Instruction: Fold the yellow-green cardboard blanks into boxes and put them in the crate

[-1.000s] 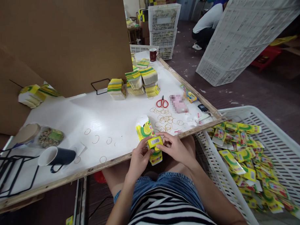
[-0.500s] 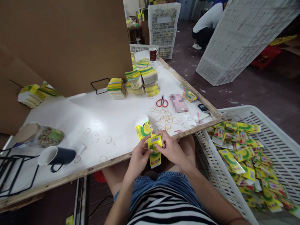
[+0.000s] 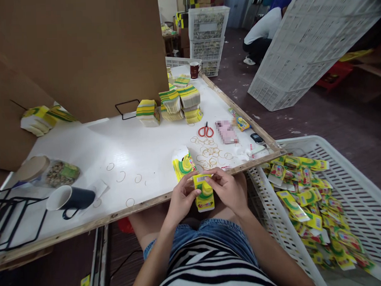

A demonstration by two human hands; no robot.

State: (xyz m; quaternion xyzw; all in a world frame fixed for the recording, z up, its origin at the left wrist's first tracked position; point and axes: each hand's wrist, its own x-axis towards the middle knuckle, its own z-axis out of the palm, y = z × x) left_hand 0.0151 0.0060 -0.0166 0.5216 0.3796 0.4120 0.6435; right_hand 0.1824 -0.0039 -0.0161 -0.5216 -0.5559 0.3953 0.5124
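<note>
Between both hands is a small yellow-and-green printed box [image 3: 205,196], held over my lap at the table's front edge. My left hand [image 3: 183,197] pinches its left side with thumb and fingers. At its upper right, my right hand [image 3: 226,189] grips the top end, the thumb lying across the front. Just beyond the hands, more yellow-and-green printed cartons [image 3: 183,163] lie on the white table [image 3: 115,141], a white flap at their far end. Loose rubber bands [image 3: 211,152] are scattered right of them, near red-handled scissors [image 3: 205,130].
Banded carton stacks [image 3: 189,96] stand at the back. To the left are a dark mug [image 3: 74,198], a bag of nuts [image 3: 60,172] and a black wire rack [image 3: 19,215]. A white basket [image 3: 360,174] of yellow packets sits at right. Beyond it rise stacked crates [image 3: 300,51] near a crouching person [image 3: 263,30].
The box has moved slightly right and stands straighter. My right hand has shifted right with its thumb now higher, near the box's top. The barcode end is now mostly covered or turned away.
</note>
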